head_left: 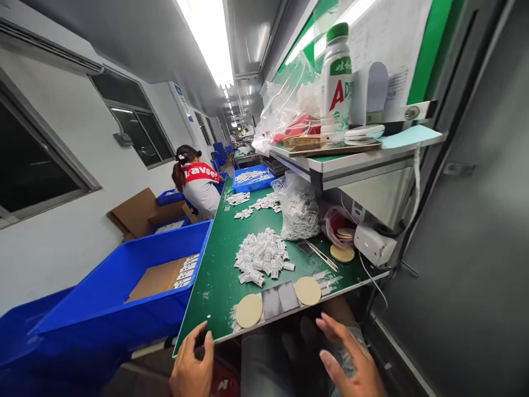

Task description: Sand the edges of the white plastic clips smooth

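Observation:
My left hand (193,361) is held at the front left corner of the green table (215,259), fingers apart and holding nothing. Off the front edge on the right, my right hand (349,358) is also open, its thumb and fingers spread. Between them, along the edge, lie two round cream discs, one on the left (249,311) and one on the right (308,290), with dark grey rectangular plates (281,300) in between. Behind these sits a pile of small white plastic parts (262,253). Tweezers (323,256) lie to the right of the pile.
A bag of white parts (301,215) and a blue tray (253,177) stand farther back. Left of the table is a large blue bin (124,264). A shelf (355,160) holding a bottle (336,82) overhangs the right side. Another person (200,184) bends over beyond the bin.

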